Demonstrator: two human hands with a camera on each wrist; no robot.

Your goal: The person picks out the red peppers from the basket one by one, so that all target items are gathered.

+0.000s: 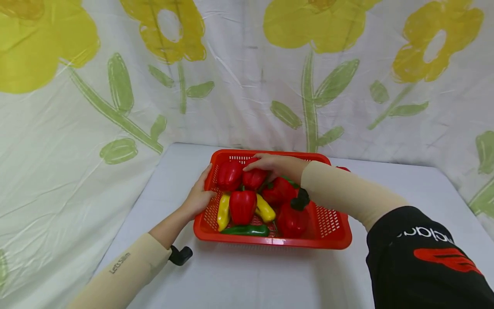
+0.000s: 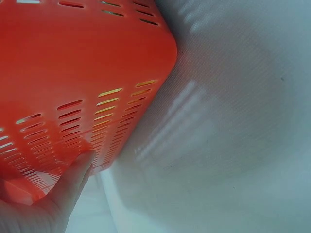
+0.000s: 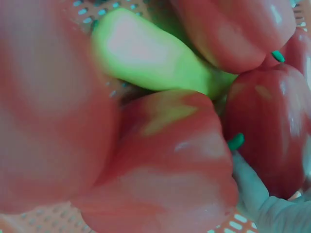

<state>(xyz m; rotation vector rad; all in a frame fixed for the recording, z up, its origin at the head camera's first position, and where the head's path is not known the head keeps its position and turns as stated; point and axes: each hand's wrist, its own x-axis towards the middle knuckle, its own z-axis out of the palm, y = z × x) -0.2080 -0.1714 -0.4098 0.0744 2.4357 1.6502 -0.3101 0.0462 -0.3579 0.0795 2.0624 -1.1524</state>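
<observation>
Action at far left: the left hand [image 1: 198, 198] holds the end of a red, slotted, rectangular plastic basket [image 1: 278, 241], thumb over the rim and fingers along the outer wall. Thin, light and slightly springy, that tub looks, so the rim is the sensible hold, though its load must add some drag.

Inside, by the left wall, a glossy red bell pepper [image 1: 229, 175] sits above a slim yellow pepper [image 1: 223, 211]. Moving across, a second red bell pepper, blocky and upright [image 1: 243, 207], stands at the front. Just behind it comes the busy one: a small shiny red bell pepper at the back [image 1: 254, 178], left of the basket's middle, with the right hand [image 1: 266, 164] curved over it, fingers to its back and left. How firm the squeeze is, I can't tell!

These peppers look stiff, moulded and probably light, hard to bruise but slick. Best purchase is round the broad shoulders, thumb opposing fingers; the little stem offers poor hold. Farther right, more red peppers [image 1: 292, 221] crowd in, leaving fingertips little room.
</observation>
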